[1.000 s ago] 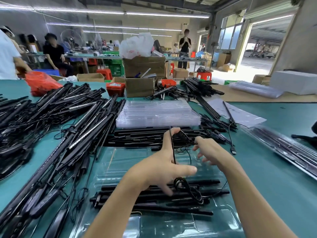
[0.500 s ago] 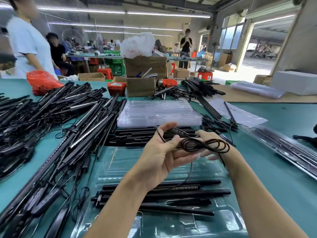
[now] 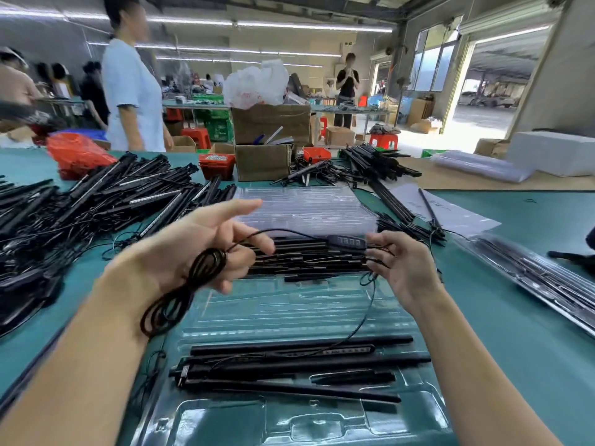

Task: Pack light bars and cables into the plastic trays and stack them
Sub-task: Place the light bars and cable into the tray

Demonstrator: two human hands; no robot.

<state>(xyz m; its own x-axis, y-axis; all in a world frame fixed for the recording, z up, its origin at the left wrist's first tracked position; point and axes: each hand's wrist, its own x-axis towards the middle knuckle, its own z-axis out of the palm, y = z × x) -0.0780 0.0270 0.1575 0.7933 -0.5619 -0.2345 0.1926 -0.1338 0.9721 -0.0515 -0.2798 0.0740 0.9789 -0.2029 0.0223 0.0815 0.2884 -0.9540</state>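
Observation:
My left hand (image 3: 193,252) holds a black coiled cable (image 3: 180,291); the coil hangs from its curled fingers over the wrist. The cable runs right to an inline controller (image 3: 347,243), whose far end my right hand (image 3: 405,268) pinches at the fingertips. A thin lead drops from there to the clear plastic tray (image 3: 289,310) on the green table in front of me. Several black light bars (image 3: 306,362) lie in the tray's near slots. Both hands hover above the tray's far half.
A stack of empty clear trays (image 3: 306,210) sits behind a row of black bars (image 3: 306,255). A big heap of light bars and cables (image 3: 96,204) fills the left. A packed tray (image 3: 547,278) lies at right. Cardboard boxes (image 3: 264,162) stand at the back; a person (image 3: 132,98) walks behind.
My hands have drawn apart. The coil has gone from between both hands to hanging off my left hand, and the controller is stretched out towards my right. The person behind has walked right.

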